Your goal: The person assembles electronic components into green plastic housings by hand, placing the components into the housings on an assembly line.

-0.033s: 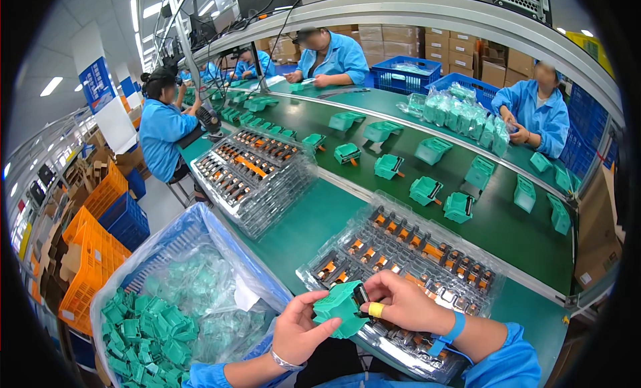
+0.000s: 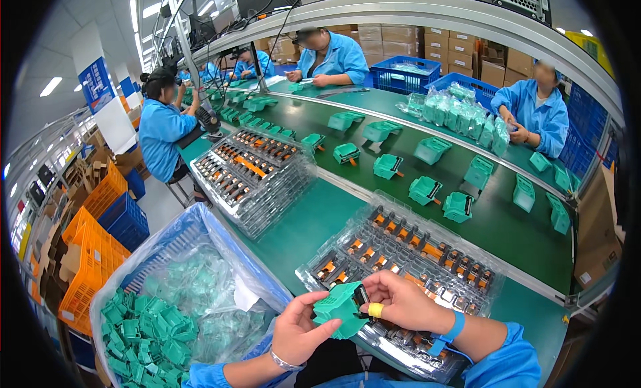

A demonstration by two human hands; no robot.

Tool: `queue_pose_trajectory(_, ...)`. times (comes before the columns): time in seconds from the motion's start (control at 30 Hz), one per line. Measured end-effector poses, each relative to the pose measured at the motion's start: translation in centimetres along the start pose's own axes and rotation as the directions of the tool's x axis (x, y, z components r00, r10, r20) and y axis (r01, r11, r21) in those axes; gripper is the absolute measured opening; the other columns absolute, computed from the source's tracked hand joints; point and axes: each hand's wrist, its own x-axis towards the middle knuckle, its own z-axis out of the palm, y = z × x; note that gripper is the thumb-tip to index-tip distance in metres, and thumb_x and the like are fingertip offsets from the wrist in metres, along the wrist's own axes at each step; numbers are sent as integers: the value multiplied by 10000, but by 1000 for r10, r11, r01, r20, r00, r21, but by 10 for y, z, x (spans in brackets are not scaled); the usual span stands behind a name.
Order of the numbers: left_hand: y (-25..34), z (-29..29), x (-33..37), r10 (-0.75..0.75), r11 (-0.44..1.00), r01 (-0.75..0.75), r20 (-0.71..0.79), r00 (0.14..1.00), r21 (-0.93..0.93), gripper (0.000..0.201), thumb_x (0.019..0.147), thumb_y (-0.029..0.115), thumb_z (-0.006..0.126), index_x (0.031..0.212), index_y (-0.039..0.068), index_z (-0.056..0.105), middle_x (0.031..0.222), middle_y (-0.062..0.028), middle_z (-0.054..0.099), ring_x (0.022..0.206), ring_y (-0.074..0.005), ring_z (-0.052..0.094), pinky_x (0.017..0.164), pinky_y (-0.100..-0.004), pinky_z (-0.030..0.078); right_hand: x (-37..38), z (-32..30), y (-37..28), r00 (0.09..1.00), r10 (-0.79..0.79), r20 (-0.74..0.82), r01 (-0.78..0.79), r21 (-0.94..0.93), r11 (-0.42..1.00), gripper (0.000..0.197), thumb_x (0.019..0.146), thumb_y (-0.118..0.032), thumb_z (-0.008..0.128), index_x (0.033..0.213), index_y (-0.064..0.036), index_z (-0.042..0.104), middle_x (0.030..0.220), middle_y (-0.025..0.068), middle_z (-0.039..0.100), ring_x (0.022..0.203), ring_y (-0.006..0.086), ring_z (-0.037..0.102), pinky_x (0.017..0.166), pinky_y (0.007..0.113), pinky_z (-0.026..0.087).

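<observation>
My left hand [image 2: 298, 328] grips a green plastic housing [image 2: 339, 310] between thumb and fingers, above the near edge of the table. My right hand [image 2: 402, 301] pinches a small black part [image 2: 361, 296] at the housing's right side; how far that part sits inside is hidden by the fingers. Yellow tape wraps one right finger, and a blue wrist strap [image 2: 455, 328] with a cord circles the right wrist. Just beyond my hands lies a clear plastic tray [image 2: 497, 284] with rows of black and orange parts [image 2: 434, 251].
A lined bin [image 2: 193, 222] of green housings [image 2: 150, 331] stands at my left. Stacked clear trays [image 2: 267, 201] sit beyond it. More housings [image 2: 424, 190] rest along the green conveyor [image 2: 374, 181]. Co-workers [image 2: 330, 58] in blue sit across and to the left, near bagged parts [image 2: 461, 114].
</observation>
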Motion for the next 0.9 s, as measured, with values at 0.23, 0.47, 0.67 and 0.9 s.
queue_pose_trajectory(0.23, 3, 0, -3, -8, 999, 5, 75, 997, 49, 453, 773, -75, 643, 1184, -22, 459, 1127, -123, 531, 1046, -173, 525, 889, -318, 463, -1, -6, -16, 943, 277, 185, -274, -40, 961, 196, 793, -103, 694, 827, -26, 516, 764, 33, 599, 658, 58, 573, 537, 203, 445)
queue_pose_trajectory(0.47, -2, -2, 2, -22, 996, 12, 116, 993, 83, 508, 797, -44, 621, 1248, 5, 392, 1235, -116, 466, 1130, -210, 477, 914, -343, 435, -7, -10, -9, 972, 199, 125, -202, 8, 979, 213, 787, -136, 705, 823, -36, 521, 668, -2, 554, 614, 45, 549, 519, 195, 425)
queue_pose_trajectory(0.67, -7, -14, 6, 60, 997, -61, -20, 998, -44, 477, 845, 15, 545, 1278, 50, 347, 1298, -111, 384, 1183, -276, 432, 904, -483, 467, -26, -63, -15, 967, -122, -223, 106, -83, 991, 181, 783, -103, 678, 874, -37, 535, 776, 28, 561, 664, 69, 526, 571, 228, 435)
queue_pose_trajectory(0.9, 18, -57, -1, 16, 1000, -11, -328, 944, 18, 296, 811, -16, 555, 1094, 47, 491, 1128, -93, 523, 1017, -238, 548, 760, -396, 539, -69, -231, 16, 588, 58, -807, -179, -60, 982, 203, 796, -57, 605, 888, 4, 435, 804, 100, 544, 658, 167, 572, 475, 278, 509)
